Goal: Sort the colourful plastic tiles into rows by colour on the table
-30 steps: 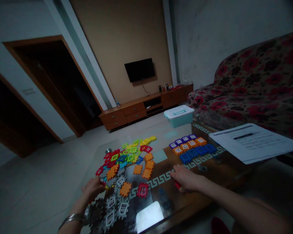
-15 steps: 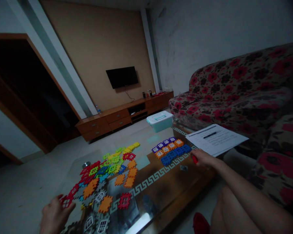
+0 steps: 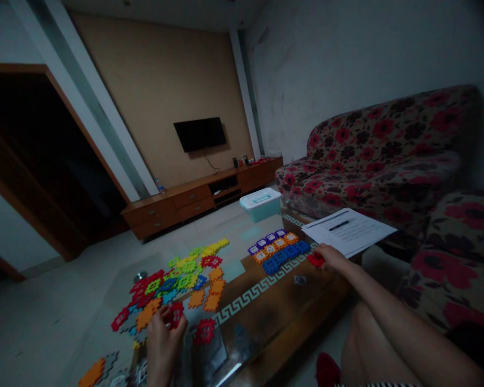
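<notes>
My right hand (image 3: pixel 331 257) reaches far right over the glass-topped table (image 3: pixel 274 301) and pinches a red puzzle tile (image 3: pixel 317 260) beside a joined panel of blue, orange and purple tiles (image 3: pixel 280 248). My left hand (image 3: pixel 164 336) is low at the table's near left, its fingers closed on another red tile (image 3: pixel 174 314). A loose spread of red, green, yellow, blue and orange tiles (image 3: pixel 177 274) lies just beyond the left hand. One more red tile (image 3: pixel 205 331) rests to its right.
Printed sheets (image 3: pixel 347 230) lie at the table's right end. A teal lidded box (image 3: pixel 262 203) stands on the floor beyond. A floral sofa (image 3: pixel 387 161) runs along the right. A low wooden cabinet (image 3: pixel 201 199) and wall television (image 3: pixel 200 134) are at the back. My bare knees (image 3: pixel 371 338) are below the table edge.
The view has swung right. My right hand carried a red tile from the table's middle to the joined panel. My left hand moved in and picked up a red tile.
</notes>
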`<state>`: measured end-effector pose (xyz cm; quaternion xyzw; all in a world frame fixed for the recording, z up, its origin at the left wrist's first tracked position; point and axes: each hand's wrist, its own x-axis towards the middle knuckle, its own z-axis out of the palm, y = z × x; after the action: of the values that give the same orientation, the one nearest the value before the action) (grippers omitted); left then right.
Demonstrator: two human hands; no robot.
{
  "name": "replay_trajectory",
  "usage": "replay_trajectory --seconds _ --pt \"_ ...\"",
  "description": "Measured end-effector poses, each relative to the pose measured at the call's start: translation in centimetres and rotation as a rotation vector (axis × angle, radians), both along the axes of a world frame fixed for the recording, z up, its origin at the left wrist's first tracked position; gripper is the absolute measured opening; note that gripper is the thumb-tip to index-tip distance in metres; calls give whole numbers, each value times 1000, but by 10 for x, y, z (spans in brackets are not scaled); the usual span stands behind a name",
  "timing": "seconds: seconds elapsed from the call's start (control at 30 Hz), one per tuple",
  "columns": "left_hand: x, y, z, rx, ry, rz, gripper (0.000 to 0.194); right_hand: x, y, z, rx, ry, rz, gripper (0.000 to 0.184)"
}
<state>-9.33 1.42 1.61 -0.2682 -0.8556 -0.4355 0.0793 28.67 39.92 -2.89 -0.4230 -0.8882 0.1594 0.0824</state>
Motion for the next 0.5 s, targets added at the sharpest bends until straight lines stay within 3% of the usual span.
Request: replay_trajectory --seconds 0.17,0.37,0.5 --pt "10 -3 -22 26 -51 -105 64 1 5 2 11 53 52 40" --pt "12 -5 -23 12 -10 -146 61 -1 0 14 32 68 66 36" --pt "15 -7 -25 -16 46 -161 56 -3 -1 11 41 43 29 32"
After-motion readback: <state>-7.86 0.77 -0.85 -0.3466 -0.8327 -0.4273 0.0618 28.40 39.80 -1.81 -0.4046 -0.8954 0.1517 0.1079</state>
